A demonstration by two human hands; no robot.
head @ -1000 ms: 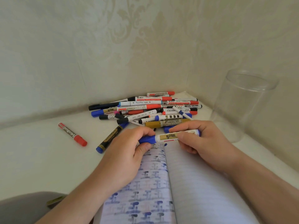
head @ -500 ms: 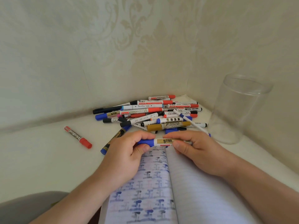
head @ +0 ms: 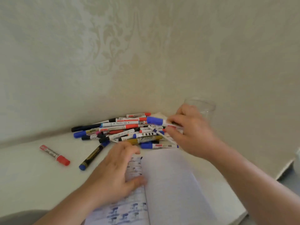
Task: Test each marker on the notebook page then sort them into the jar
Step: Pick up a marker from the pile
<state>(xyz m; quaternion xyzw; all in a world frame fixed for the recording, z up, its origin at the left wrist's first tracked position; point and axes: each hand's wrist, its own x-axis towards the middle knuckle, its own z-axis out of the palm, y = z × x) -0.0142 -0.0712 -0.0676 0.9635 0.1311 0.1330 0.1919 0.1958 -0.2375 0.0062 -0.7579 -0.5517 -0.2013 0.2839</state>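
My right hand (head: 191, 132) grips a white marker with a blue cap (head: 155, 120), lifted above the marker pile and close to the clear jar (head: 205, 108), which the hand partly hides. My left hand (head: 113, 172) rests with loose fingers on the left page of the open notebook (head: 170, 184), which carries rows of blue and dark test marks. A pile of several markers (head: 123, 129) lies in the corner behind the notebook.
A red marker (head: 54, 155) lies alone at the left on the white table (head: 32, 176). A black marker with blue cap (head: 92, 156) lies beside my left hand. Patterned walls close the corner. The table's edge runs at the right.
My left hand let go of the blue-capped marker and dropped onto the notebook page. My right hand carried the capped marker up and right toward the jar. The view tilted upward.
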